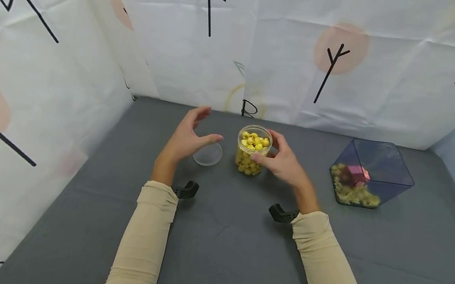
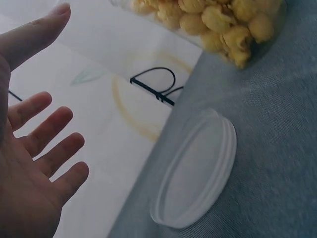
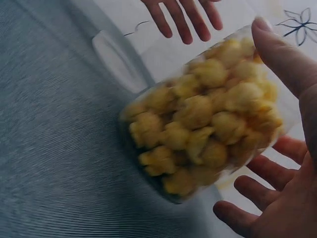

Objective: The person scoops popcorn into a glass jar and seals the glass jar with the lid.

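Observation:
A clear round jar [image 1: 251, 157] full of yellow popcorn [image 3: 198, 114] stands in front of me, its top uncovered. My right hand [image 1: 282, 159] holds it from the right near the rim, thumb on the near side and fingers round the back. To the left of the jar, my left hand [image 1: 191, 137] is held in the air with thumb and fingers spread and nothing in them. A translucent round lid [image 2: 198, 171] lies flat on the grey tabletop, partly behind the left thumb in the head view.
At the right stands a dark transparent square bin [image 1: 392, 184] with popcorn and a pink object [image 1: 357, 175] inside. White printed cloth [image 1: 285, 72] walls in the back and left of the grey table [image 1: 220, 252]. Both wrists carry black bands.

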### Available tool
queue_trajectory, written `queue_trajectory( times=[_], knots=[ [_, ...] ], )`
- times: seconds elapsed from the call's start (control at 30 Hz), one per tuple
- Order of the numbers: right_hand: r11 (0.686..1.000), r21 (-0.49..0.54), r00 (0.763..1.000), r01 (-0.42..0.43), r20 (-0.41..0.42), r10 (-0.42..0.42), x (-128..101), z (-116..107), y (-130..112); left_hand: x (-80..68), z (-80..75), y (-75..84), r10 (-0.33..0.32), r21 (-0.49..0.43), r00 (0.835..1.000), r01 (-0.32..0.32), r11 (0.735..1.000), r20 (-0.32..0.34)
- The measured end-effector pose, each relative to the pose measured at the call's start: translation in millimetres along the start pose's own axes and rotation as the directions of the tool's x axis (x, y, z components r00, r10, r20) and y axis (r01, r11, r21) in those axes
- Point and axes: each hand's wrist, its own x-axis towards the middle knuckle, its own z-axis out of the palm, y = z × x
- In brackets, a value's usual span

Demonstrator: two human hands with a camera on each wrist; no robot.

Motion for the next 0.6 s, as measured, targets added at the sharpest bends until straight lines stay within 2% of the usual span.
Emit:
queue_trajectory(
  times=[0.1,0.3,0.6],
  knots=[
    [1.000,0.021,1.000,0.005,0.024,-0.006,3.2,5.8,5.5,-3.2,-0.3,-11.4,-0.028,-0.007,1.000,0.028,1.000,0.002],
    [0.995,0.088,0.998,0.056,0.007,-0.057,6.7,17.6,12.0,-5.6,2.1,-25.9,-0.124,0.023,0.988,0.122,0.992,0.096],
    [0.998,0.068,1.000,-0.010,-0.016,0.011,6.3,25.1,11.8,-6.2,5.1,-37.7,-0.181,0.042,0.977,0.177,0.983,0.111]
  ],
)
